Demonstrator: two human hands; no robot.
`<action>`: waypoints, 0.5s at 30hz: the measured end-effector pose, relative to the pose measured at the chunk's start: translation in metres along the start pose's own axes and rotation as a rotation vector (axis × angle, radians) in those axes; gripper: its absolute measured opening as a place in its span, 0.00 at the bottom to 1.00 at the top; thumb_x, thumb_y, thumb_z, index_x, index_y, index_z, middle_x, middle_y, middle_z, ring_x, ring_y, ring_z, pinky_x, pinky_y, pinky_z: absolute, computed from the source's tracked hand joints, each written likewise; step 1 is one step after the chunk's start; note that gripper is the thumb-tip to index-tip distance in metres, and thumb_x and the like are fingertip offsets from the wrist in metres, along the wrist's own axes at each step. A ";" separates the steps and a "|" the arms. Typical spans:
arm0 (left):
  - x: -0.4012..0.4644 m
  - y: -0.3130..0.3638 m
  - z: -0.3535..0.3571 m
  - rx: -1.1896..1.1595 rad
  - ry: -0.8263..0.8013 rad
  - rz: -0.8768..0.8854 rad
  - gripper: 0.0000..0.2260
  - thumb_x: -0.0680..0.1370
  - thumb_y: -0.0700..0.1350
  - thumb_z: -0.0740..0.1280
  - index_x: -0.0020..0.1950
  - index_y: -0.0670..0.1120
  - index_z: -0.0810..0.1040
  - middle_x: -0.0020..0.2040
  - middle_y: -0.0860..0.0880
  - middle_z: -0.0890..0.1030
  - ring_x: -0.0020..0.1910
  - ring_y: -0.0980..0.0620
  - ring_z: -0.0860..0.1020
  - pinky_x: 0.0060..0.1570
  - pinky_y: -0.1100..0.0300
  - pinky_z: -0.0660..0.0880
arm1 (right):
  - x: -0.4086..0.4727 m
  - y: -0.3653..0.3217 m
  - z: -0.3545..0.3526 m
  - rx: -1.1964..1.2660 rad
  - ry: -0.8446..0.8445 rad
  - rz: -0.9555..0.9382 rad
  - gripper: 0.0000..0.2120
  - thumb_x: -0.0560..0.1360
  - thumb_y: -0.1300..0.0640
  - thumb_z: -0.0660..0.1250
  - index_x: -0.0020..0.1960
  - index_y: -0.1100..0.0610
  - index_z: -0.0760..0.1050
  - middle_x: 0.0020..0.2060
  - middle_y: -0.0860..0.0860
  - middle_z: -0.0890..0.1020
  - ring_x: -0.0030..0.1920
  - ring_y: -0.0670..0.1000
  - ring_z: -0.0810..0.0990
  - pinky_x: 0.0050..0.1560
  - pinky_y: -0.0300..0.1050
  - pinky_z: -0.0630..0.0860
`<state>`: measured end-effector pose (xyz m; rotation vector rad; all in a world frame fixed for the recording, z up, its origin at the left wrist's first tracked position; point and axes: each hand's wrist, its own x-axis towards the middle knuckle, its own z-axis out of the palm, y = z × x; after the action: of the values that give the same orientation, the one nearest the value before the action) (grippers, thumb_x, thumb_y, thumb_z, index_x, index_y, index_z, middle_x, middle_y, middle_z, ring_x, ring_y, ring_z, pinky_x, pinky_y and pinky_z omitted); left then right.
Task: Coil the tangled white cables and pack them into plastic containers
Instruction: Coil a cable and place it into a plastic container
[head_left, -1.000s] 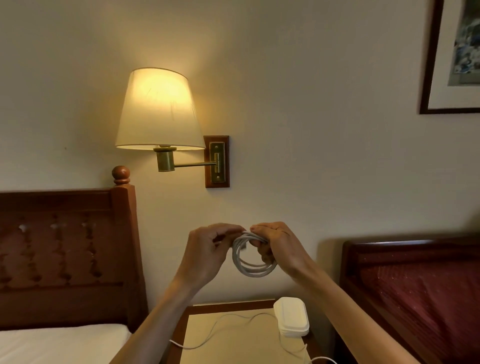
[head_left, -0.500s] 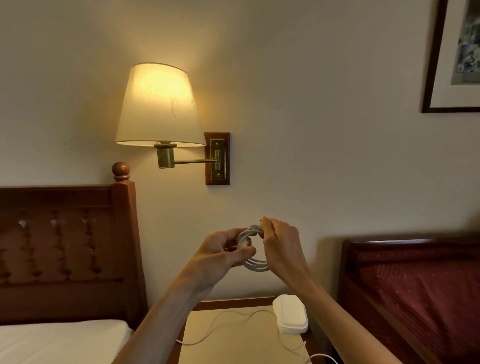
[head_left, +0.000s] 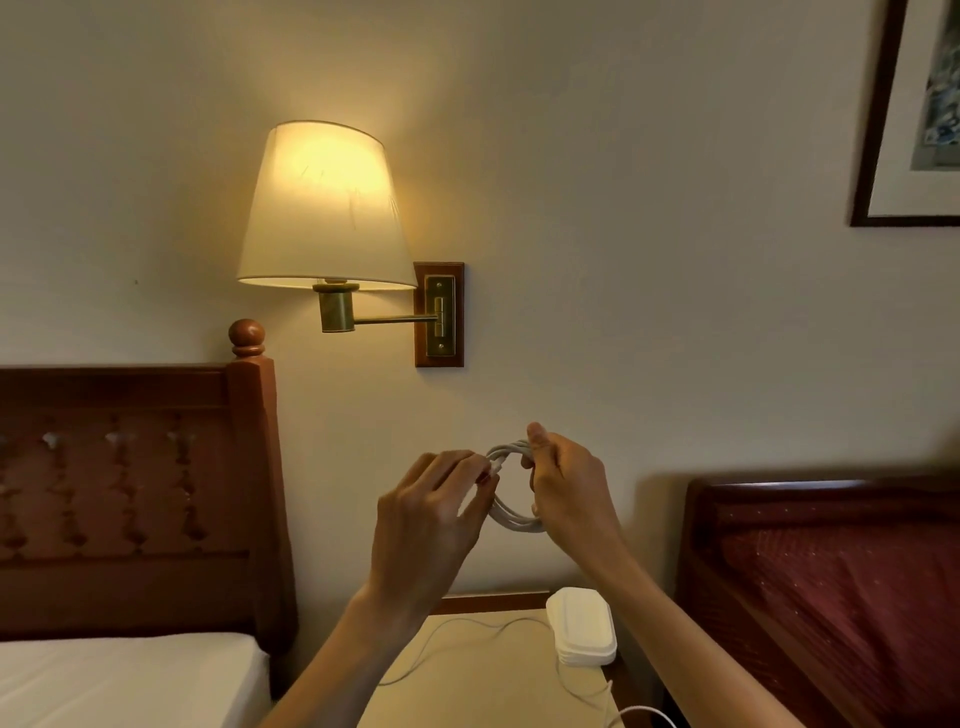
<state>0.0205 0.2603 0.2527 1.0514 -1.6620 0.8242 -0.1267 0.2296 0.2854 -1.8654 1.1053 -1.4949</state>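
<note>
A small coil of white cable (head_left: 511, 514) hangs in the air in front of the wall, held between both hands. My right hand (head_left: 566, 488) grips the coil's right side with fingers curled round the loops. My left hand (head_left: 431, 514) pinches the cable's end at the coil's upper left. Below, on the nightstand (head_left: 488, 675), lies a stack of white plastic containers (head_left: 583, 626). Another thin white cable (head_left: 467, 631) trails loosely across the nightstand top.
A lit wall lamp (head_left: 324, 208) hangs above left. A wooden headboard (head_left: 135, 499) and white mattress (head_left: 124, 680) stand at the left, a dark red bed (head_left: 841, 587) at the right. A framed picture (head_left: 914, 114) hangs at the top right.
My left hand has shifted from holding the coil's left side to pinching the cable end at its top. The coil stays gripped in my right hand at about the same height.
</note>
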 end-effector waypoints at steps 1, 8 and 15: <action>0.000 0.000 0.001 0.002 -0.003 0.009 0.08 0.74 0.45 0.72 0.50 0.42 0.83 0.47 0.48 0.84 0.44 0.52 0.82 0.40 0.60 0.81 | 0.000 0.001 0.000 0.000 -0.005 0.002 0.17 0.81 0.46 0.54 0.45 0.56 0.74 0.31 0.45 0.75 0.29 0.45 0.73 0.34 0.35 0.70; 0.002 -0.006 0.001 -0.283 -0.148 -0.128 0.05 0.79 0.45 0.67 0.49 0.44 0.77 0.42 0.51 0.83 0.35 0.57 0.80 0.32 0.60 0.78 | 0.005 0.017 0.001 -0.109 0.005 -0.287 0.13 0.77 0.45 0.62 0.49 0.52 0.80 0.30 0.46 0.78 0.28 0.44 0.75 0.30 0.34 0.71; -0.001 -0.014 0.000 -0.412 -0.246 -0.250 0.08 0.77 0.52 0.67 0.47 0.48 0.77 0.39 0.56 0.83 0.39 0.60 0.82 0.38 0.58 0.80 | 0.011 0.040 0.000 -0.558 0.185 -0.537 0.22 0.81 0.42 0.54 0.37 0.52 0.78 0.25 0.45 0.76 0.23 0.48 0.73 0.24 0.41 0.74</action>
<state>0.0334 0.2553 0.2520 1.0648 -1.7606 0.1804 -0.1373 0.1981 0.2596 -2.6060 1.2648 -1.8032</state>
